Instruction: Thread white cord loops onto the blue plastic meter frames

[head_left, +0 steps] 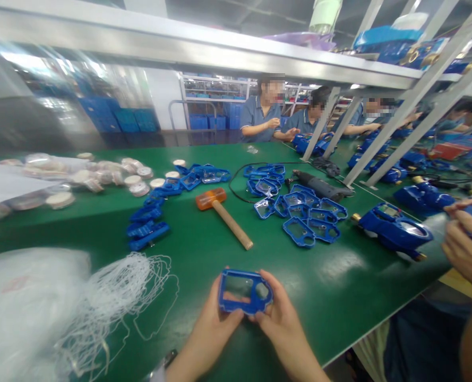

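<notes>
Between my two hands I hold a blue plastic frame (pixel 254 305) with one large rectangular opening and a smaller round one. My left hand (pixel 215 318) is closed on its left side, thumb along the lower edge. On the right side, my right hand (pixel 279 313) grips it with the thumb at the bottom. Beyond them lies a mallet (pixel 232 225) with an orange head and wooden handle. Several similar blue frames (pixel 299 225) are grouped to the right of the mallet, and a row of blue parts (pixel 146 228) curves along its left.
White cord (pixel 128 286) and a plastic bag (pixel 24 302) lie at left, behind them round discs (pixel 134 183). A dark power tool (pixel 319 185) and blue meter housing (pixel 395 228) are at right. A co-worker's hands (pixel 469 239) are at the right edge. A metal shelf beam (pixel 204 45) crosses overhead.
</notes>
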A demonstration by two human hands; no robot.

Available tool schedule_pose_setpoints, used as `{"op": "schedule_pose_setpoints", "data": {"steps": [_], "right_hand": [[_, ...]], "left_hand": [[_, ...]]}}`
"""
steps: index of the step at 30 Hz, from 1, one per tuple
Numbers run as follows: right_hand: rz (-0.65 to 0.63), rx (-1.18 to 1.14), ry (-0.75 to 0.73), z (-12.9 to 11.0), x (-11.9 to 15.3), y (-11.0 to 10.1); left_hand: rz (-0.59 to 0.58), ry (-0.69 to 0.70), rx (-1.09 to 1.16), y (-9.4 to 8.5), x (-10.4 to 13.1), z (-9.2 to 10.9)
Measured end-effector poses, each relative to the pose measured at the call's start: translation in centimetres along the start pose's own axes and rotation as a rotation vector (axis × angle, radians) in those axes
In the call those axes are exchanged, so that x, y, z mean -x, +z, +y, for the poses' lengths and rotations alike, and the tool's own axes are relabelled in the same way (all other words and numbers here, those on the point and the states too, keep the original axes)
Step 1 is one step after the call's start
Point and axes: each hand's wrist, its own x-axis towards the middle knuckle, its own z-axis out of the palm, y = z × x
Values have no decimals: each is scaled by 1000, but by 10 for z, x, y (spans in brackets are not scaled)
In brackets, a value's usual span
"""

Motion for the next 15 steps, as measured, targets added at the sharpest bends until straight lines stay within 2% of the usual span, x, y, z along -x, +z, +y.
{"op": "schedule_pose_setpoints", "data": {"steps": [5,7,12,15], "right_hand": [[-45,-27,44,-2,1,-1],[-15,-42,53,1,1,-4],[27,-71,71,1,3,-9],[55,-53,75,-3,3,-8]], "left_hand": [[31,16,-67,-4,0,-1],[-8,10,-75,-8,0,0],[-204,-39,22,-19,2,5],[-160,-29,-8,-18,1,5]]}}
